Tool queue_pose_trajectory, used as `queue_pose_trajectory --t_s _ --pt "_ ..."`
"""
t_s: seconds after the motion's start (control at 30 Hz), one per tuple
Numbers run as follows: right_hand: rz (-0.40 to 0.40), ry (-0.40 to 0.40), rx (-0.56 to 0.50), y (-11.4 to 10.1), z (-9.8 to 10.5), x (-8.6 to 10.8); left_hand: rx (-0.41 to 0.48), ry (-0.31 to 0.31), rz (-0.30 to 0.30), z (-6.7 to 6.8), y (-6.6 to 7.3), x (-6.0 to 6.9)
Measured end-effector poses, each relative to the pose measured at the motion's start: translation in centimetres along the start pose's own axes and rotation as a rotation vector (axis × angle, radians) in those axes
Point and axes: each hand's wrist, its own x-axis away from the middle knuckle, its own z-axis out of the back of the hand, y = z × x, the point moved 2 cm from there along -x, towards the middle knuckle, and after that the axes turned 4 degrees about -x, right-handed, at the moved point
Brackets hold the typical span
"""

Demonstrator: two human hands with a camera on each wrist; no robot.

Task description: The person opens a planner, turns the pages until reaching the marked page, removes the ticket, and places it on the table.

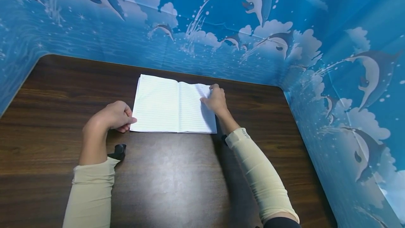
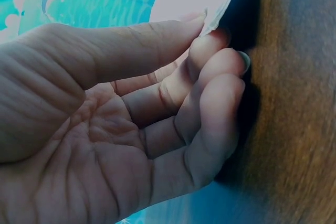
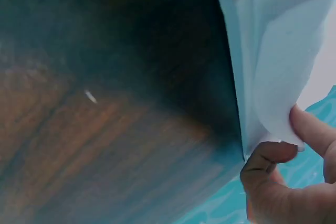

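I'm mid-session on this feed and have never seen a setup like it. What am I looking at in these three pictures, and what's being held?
There is no machine here: these are a person's two bare hands, with pale sleeves on the forearms. The wide picture comes from a camera worn on the head, looking forward and down. The two close-ups come from cameras on the wrists, one per hand.

An open, lined notebook lies on a dark wood-grain table, with a blue dolphin-print backdrop behind it. The left hand pinches the notebook's near left corner between thumb and fingers. The right hand is at the far right corner; its close-up shows thumb and finger pinching a curled page.
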Motion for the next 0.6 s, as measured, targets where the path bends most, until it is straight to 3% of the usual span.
queue_pose_trajectory --t_s 0.17,0.37,0.6 --pt "-0.074 -0.01 -0.043 0.5 0.3 0.1 0.005 0.004 -0.003 -0.1 0.0 0.0" --pt "-0.073 -0.053 -0.028 1.6 0.7 -0.3 0.012 0.002 0.002 -0.1 0.1 0.0" --pt "-0.069 -0.074 -0.095 2.7 1.4 -0.9 0.005 0.007 0.0 -0.1 0.1 0.1"
